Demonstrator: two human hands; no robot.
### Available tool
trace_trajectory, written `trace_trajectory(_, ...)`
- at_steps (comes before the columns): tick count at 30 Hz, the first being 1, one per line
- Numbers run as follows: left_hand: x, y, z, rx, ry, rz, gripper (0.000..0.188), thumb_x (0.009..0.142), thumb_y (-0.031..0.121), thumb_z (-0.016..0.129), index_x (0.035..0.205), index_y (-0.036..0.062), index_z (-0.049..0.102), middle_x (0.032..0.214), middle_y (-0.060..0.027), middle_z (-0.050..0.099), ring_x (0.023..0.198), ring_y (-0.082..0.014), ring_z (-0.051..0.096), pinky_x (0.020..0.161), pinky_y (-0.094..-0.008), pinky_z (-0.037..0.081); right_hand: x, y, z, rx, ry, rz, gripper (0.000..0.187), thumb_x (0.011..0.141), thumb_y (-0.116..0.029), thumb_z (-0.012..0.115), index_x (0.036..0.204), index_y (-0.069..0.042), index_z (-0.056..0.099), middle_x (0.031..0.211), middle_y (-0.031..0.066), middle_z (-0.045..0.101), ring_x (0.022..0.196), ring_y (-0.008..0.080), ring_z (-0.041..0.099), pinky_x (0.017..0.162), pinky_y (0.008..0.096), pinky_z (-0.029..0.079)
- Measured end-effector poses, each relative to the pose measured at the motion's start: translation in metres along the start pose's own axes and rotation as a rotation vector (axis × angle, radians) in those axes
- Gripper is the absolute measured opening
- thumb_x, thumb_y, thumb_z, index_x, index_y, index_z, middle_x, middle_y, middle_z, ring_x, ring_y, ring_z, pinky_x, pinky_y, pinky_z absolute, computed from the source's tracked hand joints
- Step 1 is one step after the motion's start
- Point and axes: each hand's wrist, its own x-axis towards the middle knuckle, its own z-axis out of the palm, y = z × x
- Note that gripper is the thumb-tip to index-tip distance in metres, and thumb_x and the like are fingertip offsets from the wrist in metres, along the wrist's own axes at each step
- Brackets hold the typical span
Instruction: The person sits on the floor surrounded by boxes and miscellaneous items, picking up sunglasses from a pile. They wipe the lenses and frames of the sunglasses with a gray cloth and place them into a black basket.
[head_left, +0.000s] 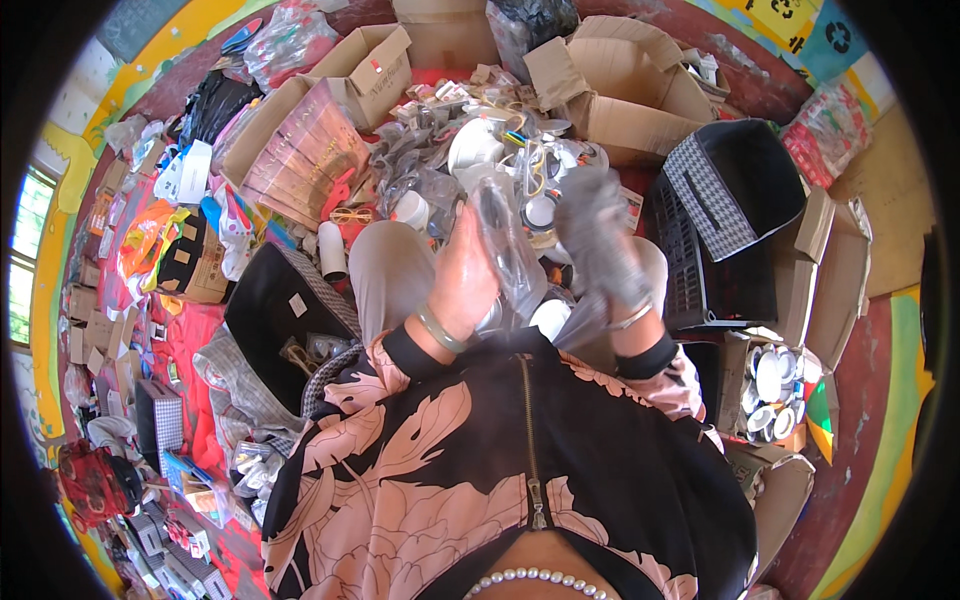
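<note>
My left hand (pixel 465 280) is raised over the pile between my knees. A clear, shiny plastic piece (pixel 508 245), which looks like a bag or wrapper, lies along its palm and appears held there by the partly hidden fingers. To the right, my right hand (pixel 610 255) is smeared by motion. Something dark grey covers it, a glove or a thin bag; I cannot tell which. Its fingers do not show clearly. Beyond both hands lie a white round item (pixel 475 145), a white cup-like piece (pixel 411 208), crumpled grey plastic bags (pixel 400 175) and a white-rimmed round piece (pixel 539 212).
Open cardboard boxes (pixel 640 125) stand behind the pile. At right are a houndstooth-trimmed black bin (pixel 700 190), a black crate (pixel 705 275) and a box of white round pieces (pixel 770 390). Another black bin (pixel 285 320) stands at left, near a red floor covering (pixel 195 350) strewn with goods.
</note>
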Motion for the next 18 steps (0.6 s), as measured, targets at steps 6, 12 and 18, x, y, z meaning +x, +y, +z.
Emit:
trace_trajectory(6, -0.002, -0.017, 0.032, 0.09, 0.085, 0.016, 0.052, 0.095, 0.046, 0.032, 0.13, 0.007, 0.039, 0.126, -0.0066, 0.048, 0.113, -0.0187, 0.048, 0.098, -0.0333, 0.037, 0.007, 0.023, 0.046, -1.312, 0.167, -0.421, 0.076, 0.076, -0.018, 0.068, 0.138, -0.004, 0.026, 0.129, 0.0257, 0.037, 0.115, 0.0403, 0.043, 0.093, 0.0393, 0.04)
trace_trajectory(12, -0.004, -0.021, 0.015, 0.342, 0.097, 0.071, 0.049, 0.096, 0.042, 0.035, 0.129, 0.0066, 0.04, 0.121, -0.0058, 0.051, 0.11, -0.0154, 0.049, 0.096, -0.0306, 0.038, 0.022, 0.005, 0.054, -1.272, 0.257, -0.431, 0.054, 0.081, -0.028, 0.061, 0.13, -0.012, 0.043, 0.116, 0.0197, 0.048, 0.102, 0.0367, 0.052, 0.082, 0.0403, 0.046)
trace_trajectory(18, -0.004, -0.026, 0.03, 0.242, 0.057, 0.075, 0.05, 0.097, 0.034, 0.037, 0.138, 0.0065, 0.029, 0.131, -0.0049, 0.043, 0.116, -0.0148, 0.044, 0.099, -0.0297, 0.034, 0.032, -0.005, 0.042, -1.432, 0.326, -0.368, 0.038, 0.084, -0.033, 0.055, 0.11, -0.005, 0.058, 0.088, 0.0178, 0.061, 0.074, 0.035, 0.061, 0.066, 0.0406, 0.049)
